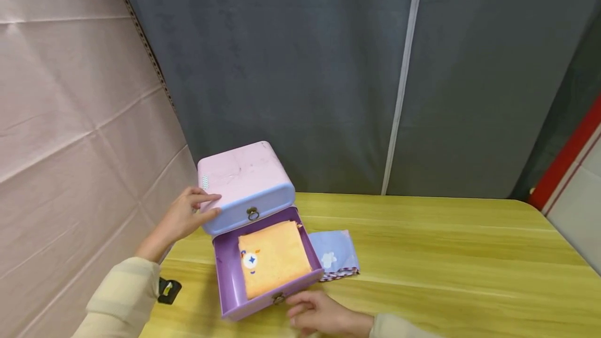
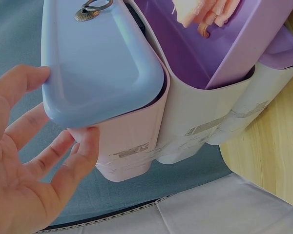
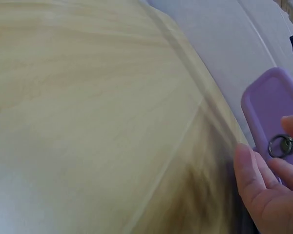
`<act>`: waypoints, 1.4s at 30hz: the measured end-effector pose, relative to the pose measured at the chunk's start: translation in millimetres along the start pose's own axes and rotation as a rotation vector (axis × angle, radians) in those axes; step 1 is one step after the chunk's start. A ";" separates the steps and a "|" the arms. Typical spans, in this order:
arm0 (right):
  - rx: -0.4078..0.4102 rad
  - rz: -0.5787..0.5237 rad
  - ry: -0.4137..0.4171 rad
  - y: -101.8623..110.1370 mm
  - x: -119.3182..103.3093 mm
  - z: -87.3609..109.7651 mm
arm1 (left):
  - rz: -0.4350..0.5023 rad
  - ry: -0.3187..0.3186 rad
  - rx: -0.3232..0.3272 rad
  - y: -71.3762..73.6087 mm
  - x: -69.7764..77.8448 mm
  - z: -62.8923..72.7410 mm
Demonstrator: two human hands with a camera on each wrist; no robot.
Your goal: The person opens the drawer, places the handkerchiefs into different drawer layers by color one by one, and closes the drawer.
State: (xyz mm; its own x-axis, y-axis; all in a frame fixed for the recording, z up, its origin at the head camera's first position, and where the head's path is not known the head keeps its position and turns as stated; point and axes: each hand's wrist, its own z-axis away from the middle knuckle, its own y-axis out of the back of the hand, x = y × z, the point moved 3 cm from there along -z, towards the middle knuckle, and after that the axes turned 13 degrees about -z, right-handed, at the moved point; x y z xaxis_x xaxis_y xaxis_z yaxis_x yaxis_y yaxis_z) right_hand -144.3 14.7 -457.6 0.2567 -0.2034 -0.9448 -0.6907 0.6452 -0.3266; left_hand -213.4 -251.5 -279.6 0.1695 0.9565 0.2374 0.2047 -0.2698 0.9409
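Observation:
A stacked drawer unit has a pink top point(image 1: 241, 168) and a blue top drawer front point(image 1: 269, 203) with a metal ring pull. My left hand point(image 1: 190, 213) touches its left front corner, thumb and fingers spread around the edge. Below, a purple drawer point(image 1: 224, 280) is pulled out. Inside lies a folded orange cloth point(image 1: 279, 262) with a white round patch. By the drawer's front right corner is my right hand point(image 1: 324, 313), fingers loosely bent and holding nothing. In the right wrist view, its fingertips are near a ring pull point(image 3: 282, 146) on a purple front.
A folded blue cloth point(image 1: 334, 250) with a white flower lies right of the drawer on the wood-grain table point(image 1: 446, 254). A small black object point(image 1: 169, 291) is near my left sleeve. A grey curtain point(image 1: 291, 67) hangs behind, a pale cloth wall point(image 1: 70, 119) at left.

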 end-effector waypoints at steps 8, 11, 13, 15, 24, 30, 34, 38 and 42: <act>0.179 -0.077 0.037 -13.1 12.0 -11.0 | 0.012 0.002 0.002 -1.0 -0.3 -0.5; 0.268 -0.119 0.050 -14.4 16.7 -13.2 | 0.017 0.004 0.000 -0.7 -0.3 -0.4; 0.303 -0.146 0.062 -14.5 18.8 -14.5 | 0.017 0.004 0.000 -0.4 -0.2 -0.5; 0.321 -0.163 0.077 -14.1 19.7 -15.6 | 0.017 0.002 0.000 0.0 -0.1 -0.8; 0.362 -0.187 0.136 -14.1 21.2 -20.6 | 0.016 0.007 -0.010 0.3 0.6 -0.5; 0.407 -0.200 0.134 -17.7 23.8 -23.3 | 0.014 0.002 -0.005 -0.2 0.7 -0.7; 0.425 -0.190 0.132 -18.5 23.9 -23.7 | 0.013 -0.007 0.000 -0.7 0.6 -0.5; 0.430 -0.182 0.138 -20.6 22.2 -23.6 | 0.025 -0.010 -0.001 -0.6 0.0 0.4; 0.412 -0.196 0.139 -21.3 18.0 -25.1 | 0.033 -0.016 0.002 0.3 0.3 0.4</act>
State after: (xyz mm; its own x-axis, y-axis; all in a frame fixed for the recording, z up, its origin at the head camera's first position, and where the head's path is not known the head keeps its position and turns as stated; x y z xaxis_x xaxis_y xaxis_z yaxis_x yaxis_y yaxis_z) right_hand -141.9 -21.2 -468.3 0.2432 -0.4285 -0.8702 -0.3058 0.8175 -0.4880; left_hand -212.9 -251.4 -279.4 0.1919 0.9451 0.2644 0.2003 -0.3015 0.9322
